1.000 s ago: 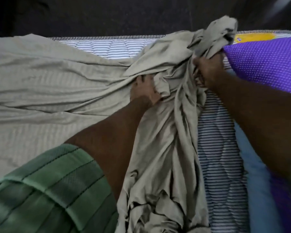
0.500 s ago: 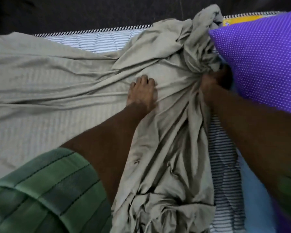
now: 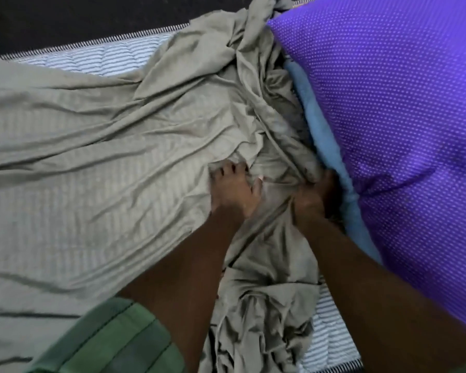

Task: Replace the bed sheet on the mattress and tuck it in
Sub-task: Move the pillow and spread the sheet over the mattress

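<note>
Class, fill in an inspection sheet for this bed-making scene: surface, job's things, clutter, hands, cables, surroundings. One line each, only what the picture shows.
Surface: striped quilted mattress, bare along its far edge and near the right corner.
Job's things: wrinkled grey-green bed sheet, spread flat on the left, bunched on the right.
Clutter: purple dotted pillow lying over a light blue cloth.
Hands: left hand pressing the sheet, fingers digging into it; right hand gripping bunched sheet beside the blue cloth.
Cables: nothing seen.
Surroundings: dark floor beyond the mattress.
</note>
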A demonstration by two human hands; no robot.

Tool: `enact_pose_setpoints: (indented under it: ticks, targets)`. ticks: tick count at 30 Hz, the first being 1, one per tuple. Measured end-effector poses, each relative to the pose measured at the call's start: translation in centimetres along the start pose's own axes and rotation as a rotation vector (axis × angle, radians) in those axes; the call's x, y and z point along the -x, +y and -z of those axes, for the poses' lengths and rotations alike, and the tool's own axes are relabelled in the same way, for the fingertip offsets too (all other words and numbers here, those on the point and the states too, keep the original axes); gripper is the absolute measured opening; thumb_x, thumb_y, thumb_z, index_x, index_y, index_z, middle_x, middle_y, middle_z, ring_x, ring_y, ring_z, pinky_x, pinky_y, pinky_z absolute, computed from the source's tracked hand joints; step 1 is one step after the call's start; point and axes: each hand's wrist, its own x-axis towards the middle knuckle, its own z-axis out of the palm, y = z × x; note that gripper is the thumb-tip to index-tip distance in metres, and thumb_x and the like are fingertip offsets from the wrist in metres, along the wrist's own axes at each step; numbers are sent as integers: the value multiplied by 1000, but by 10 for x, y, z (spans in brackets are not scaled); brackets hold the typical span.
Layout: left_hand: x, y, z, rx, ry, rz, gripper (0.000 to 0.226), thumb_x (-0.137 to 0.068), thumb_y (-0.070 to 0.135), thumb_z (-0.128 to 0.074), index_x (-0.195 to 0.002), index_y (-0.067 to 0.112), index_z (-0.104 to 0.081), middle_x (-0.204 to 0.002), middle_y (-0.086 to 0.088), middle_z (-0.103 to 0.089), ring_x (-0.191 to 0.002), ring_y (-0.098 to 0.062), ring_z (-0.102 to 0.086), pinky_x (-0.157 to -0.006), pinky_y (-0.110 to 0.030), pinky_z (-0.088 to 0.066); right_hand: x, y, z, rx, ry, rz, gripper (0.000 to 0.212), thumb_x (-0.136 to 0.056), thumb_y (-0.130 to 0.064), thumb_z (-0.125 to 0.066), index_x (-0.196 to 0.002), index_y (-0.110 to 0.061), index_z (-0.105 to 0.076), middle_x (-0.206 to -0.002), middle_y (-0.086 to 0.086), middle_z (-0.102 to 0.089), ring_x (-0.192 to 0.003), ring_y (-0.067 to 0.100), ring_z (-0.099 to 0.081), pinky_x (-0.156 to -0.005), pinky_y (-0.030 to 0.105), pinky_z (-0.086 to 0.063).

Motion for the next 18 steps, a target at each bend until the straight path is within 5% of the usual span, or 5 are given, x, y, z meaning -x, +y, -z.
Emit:
enact_pose_setpoints:
  ticks: [4,8,12,16,18]
  targets:
    - [22,13,-5,-103,-34,-41,57,-85,55,-54,-130,19,-57,-134,-14,-49,-123,-37,-50,-107,-47,-36,7,9,21,34,-31,107,82,-92,-31,-69,-160,-11,-28,-166,9,-29,-153,25,-27,-124,34,-18]
    - [56,27,-12,-158,26,-84,47,-87,49,-54,-120,18,-64,-127,-10,-54,-120,-32,-49,-101,-46,-38,24,53,24,26,-101,-91,110,-78,-59,-78,-162,-15,-23,-166,8,-29,-153,27,-28,-123,39,-23]
    - [101,40,-33,-24,-119,-1,51,-91,53,-58,-130,20,-55,-129,-9,-58,-121,-32,-55,-101,-43,-43,51,92,39,331,-271,136,66,-81,-47,-74,-136,-17,-57,-130,12,-65,-121,34,-62,-99,44,-52]
    - [131,67,-50,63,-214,81,28,-88,29,-64,-115,22,-65,-122,-8,-63,-114,-33,-62,-94,-39,-51,49,102,70,246,4,197,62,-86,-22,-61,-147,-11,-50,-149,14,-53,-136,32,-50,-112,41,-40]
    - [145,89,-60,234,-252,144,19,-87,23,-63,-105,19,-68,-112,-8,-70,-108,-33,-66,-88,-38,-53,60,111,81,138,-68,195,68,-90,-29,-60,-152,-8,-43,-157,15,-44,-145,30,-41,-120,41,-32]
